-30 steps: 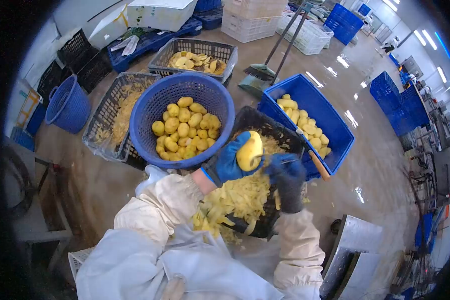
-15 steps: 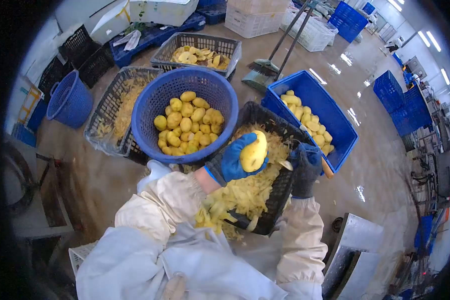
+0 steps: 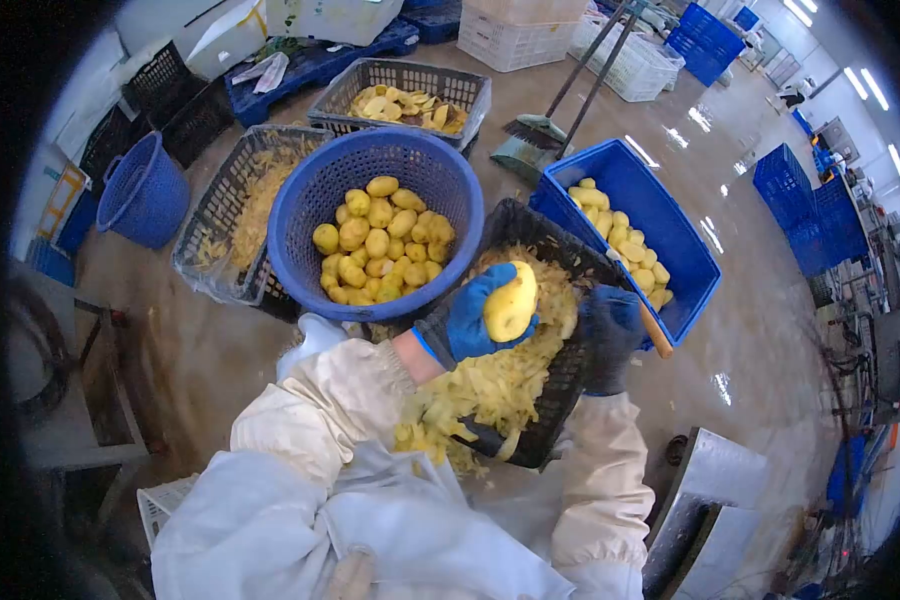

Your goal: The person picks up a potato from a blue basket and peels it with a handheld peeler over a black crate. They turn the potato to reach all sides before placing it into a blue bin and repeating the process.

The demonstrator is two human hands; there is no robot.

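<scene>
A pale, largely peeled potato [image 3: 511, 303] rests in my left hand [image 3: 467, 325], whose blue-coated glove curls round it. It is held above a black crate [image 3: 545, 405] heaped with peelings [image 3: 495, 385]. My right hand [image 3: 611, 335], in a dark glove, is closed on a wooden-handled tool [image 3: 656, 330]; the handle sticks out on the right, and its working end cannot be made out. Left of the crate, a round blue basket [image 3: 295, 245] holds many yellow potatoes [image 3: 380, 235]. A blue bin [image 3: 695, 270] beyond my right hand contains peeled potatoes [image 3: 627, 243].
Two more crates stand beyond the round basket: one with peelings [image 3: 260, 205], one with larger yellow pieces [image 3: 405, 105]. A broom and dustpan [image 3: 530, 145] stand on the wet floor [image 3: 760, 330]. A metal stand [image 3: 705, 490] is at lower right, another blue basket [image 3: 147, 195] at left.
My right hand has turned slightly, and the tool's pale end seen beside it is no longer visible. More of the wooden handle shows. The potato stays in my left hand; the view shifted slightly.
</scene>
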